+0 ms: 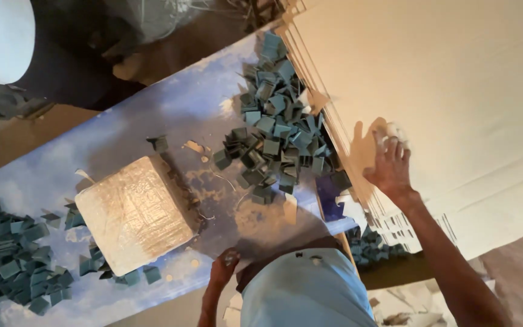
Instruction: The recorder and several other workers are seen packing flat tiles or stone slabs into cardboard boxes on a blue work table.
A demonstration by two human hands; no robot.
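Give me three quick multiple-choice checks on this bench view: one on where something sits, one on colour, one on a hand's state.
1. Where is the larger pile of small folded pieces?
A. Beside the stack of pale sheets
B. On top of the wrapped block
C. On the floor

2. What colour are those pieces?
A. Red
B. Teal blue
C. Yellow

3. What is the right hand doing?
A. Hanging free, empty
B. Gripping the wrapped block
C. Resting on the sheets with something white in its fingers

Answers: 1 A, the pile touches the stack's edge; 2 B, all show teal blue; 3 C, the hand lies on the top sheet.
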